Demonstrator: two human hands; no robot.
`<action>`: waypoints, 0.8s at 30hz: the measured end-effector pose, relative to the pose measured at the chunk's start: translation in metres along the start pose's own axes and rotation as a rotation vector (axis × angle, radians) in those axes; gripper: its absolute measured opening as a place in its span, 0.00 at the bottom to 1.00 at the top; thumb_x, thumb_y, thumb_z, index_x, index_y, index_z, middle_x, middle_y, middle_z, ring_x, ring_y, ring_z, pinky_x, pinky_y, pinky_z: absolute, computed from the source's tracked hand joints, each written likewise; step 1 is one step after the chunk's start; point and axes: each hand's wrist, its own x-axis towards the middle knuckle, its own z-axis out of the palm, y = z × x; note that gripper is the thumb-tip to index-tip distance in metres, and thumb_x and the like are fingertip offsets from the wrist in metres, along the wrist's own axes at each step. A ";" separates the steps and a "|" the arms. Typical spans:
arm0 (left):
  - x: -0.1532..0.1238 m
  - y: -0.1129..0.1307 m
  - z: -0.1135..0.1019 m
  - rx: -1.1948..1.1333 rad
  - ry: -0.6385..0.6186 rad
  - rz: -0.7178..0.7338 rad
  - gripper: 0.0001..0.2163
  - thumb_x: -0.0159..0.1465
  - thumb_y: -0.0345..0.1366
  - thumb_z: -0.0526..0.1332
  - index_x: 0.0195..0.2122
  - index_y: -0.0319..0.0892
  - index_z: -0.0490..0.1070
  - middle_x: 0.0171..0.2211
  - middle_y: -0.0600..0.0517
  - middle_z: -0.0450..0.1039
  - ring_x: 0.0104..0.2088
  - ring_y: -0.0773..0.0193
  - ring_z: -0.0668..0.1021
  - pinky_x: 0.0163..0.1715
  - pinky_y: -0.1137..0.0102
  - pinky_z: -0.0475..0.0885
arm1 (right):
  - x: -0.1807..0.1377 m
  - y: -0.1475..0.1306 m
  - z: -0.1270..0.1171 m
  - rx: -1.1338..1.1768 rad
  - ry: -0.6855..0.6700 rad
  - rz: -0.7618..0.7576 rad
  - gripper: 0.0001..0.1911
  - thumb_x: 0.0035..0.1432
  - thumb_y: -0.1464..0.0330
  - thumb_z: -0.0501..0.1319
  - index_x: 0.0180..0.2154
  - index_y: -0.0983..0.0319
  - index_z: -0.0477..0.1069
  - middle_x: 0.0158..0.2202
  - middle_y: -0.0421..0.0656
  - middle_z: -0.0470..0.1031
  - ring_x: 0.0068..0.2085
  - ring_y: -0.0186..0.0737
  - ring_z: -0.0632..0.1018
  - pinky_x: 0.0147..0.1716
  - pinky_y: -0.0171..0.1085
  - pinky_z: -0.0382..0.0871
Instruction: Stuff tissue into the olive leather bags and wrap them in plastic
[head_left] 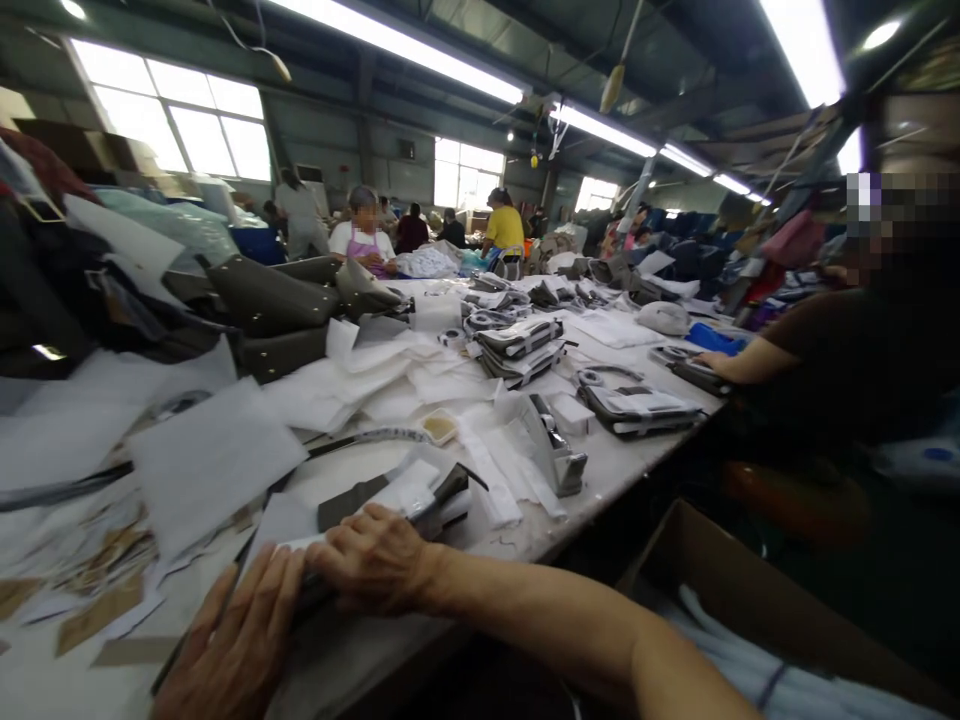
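Note:
A dark grey bag (352,500) lies at the table's near edge, with white paper over part of it. My right hand (375,560) is closed on its near side, fingers curled over the paper. My left hand (236,640) lies to the left with its fingers stretched out along the bag's edge; its palm and thumb are partly hidden. A strap (375,436) wrapped in white arches behind the bag. Just right of the bag, strips of white paper (495,470) lie beside a grey tape dispenser (555,445).
Loose white sheets (217,470) and brown paper scraps (105,600) cover the left side. Stacked wrapped bags (517,350) stand farther back. At right, a co-worker's arm (757,355) reaches a bag. An open cardboard box (720,570) sits below the table edge.

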 end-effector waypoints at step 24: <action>-0.043 0.012 -0.001 -0.010 0.074 -0.096 0.25 0.70 0.25 0.47 0.67 0.46 0.55 0.55 0.49 0.74 0.50 0.61 0.78 0.60 0.66 0.62 | -0.172 0.126 -0.034 0.351 0.307 1.111 0.11 0.60 0.61 0.59 0.33 0.60 0.75 0.33 0.44 0.79 0.35 0.43 0.78 0.36 0.39 0.70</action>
